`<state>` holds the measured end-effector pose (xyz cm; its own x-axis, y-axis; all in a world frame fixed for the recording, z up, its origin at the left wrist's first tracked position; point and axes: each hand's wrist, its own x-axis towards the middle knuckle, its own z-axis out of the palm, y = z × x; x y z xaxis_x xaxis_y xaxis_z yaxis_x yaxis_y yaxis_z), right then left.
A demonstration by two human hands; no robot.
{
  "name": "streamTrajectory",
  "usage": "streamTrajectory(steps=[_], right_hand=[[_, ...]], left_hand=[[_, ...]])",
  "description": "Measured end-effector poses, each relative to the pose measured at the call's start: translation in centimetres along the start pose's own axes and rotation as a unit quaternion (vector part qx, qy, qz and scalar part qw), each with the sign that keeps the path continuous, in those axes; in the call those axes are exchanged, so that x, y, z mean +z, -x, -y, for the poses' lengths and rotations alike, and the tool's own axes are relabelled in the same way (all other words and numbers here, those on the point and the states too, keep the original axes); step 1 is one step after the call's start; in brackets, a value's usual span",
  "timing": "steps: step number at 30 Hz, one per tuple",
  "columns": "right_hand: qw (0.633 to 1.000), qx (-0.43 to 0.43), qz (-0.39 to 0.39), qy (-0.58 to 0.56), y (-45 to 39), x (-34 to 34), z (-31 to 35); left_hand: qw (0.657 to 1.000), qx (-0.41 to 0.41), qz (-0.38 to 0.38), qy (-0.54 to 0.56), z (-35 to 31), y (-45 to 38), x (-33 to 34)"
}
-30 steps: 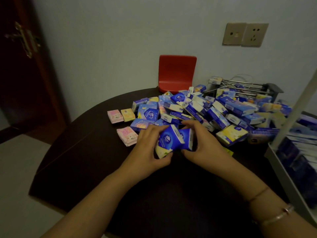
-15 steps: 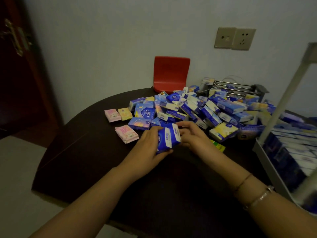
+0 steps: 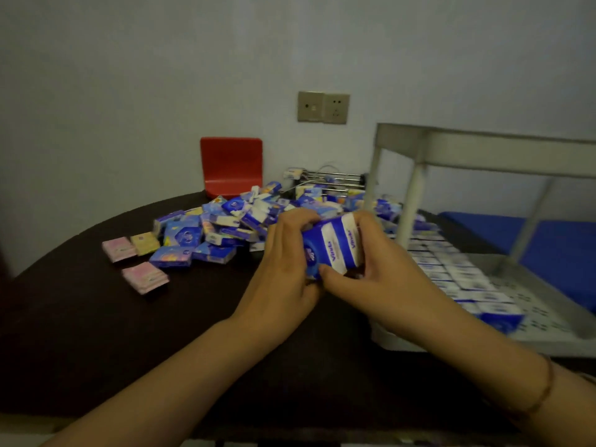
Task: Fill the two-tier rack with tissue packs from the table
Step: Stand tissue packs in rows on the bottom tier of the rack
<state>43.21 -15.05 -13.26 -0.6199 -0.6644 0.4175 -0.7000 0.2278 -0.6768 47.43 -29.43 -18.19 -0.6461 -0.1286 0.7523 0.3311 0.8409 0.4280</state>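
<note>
Blue packs [image 3: 332, 250]: clamped between left hand [image 3: 283, 269] and right hand [image 3: 374, 272], left of rack [image 3: 483, 153].
Lower tier: partly filled.
Pile [image 3: 245, 217]: remaining.

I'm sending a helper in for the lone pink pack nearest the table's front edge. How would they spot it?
On the dark round table, look left of the blue pile of tissue packs. Three pale packs lie apart there; the pink pack is nearest the front edge, alone, below the pink-and-yellow pair.
</note>
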Motion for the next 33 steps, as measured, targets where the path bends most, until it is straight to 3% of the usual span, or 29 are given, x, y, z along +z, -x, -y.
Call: streamTrajectory(steps=[4,11,15,21,27,33], right_hand=[[0.996,0.027,-0.085,-0.019,2.9,-4.9,-1.6],[0.956,0.097,-0.276,-0.022,5.0,-12.3,-8.4],[0.945,0.134,-0.294,0.051,3.8,-14.3,-14.1],[0.945,0.196,-0.218,0.143,-0.8,-15.3,-22.2],[0.961,0.202,-0.144,0.124,-3.7,-14.5,-25.7],[0.976,0.187,0.012,0.11,-3.9,-14.8,-26.7]], left_hand=[[0.997,0.023,0.001,0.076,-2.7,-1.2,4.0],[0.975,-0.128,0.094,0.157,-2.6,-1.2,9.8],[0.959,-0.17,0.14,0.181,-2.4,-1.1,11.6],[0.944,-0.19,0.124,0.24,-1.3,-0.6,12.8],[0.945,-0.176,0.102,0.257,-0.7,-0.2,13.8],[0.952,-0.161,0.094,0.243,-0.2,-0.1,14.1]])
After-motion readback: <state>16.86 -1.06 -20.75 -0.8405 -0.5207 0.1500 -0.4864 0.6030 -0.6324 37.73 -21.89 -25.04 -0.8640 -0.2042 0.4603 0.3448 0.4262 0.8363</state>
